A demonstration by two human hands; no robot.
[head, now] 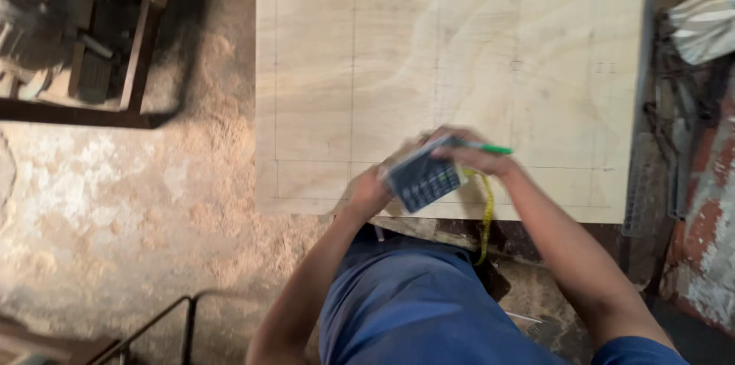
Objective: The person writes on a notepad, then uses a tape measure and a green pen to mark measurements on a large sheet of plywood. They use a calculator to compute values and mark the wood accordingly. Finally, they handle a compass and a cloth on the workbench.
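Your left hand (370, 190) gripped a dark, flat pocket calculator (423, 178) with rows of small keys, tilted up toward you over the near edge of the large pale plywood sheet (459, 51), probably so the keys faced you. Your right hand (468, 152) was closed around a green pen (484, 148), its fingers resting on the calculator's upper edge as though pressing keys without setting the pen down. Thin pencil lines (353, 66) crossed the sheet in a grid beyond the calculator. A yellow measuring tape (487, 216) hung off the sheet's near edge just right of the calculator. Sawdust (153, 197) covered the floor left of the sheet; crumpled cloth (700, 5) lay past its far right corner.
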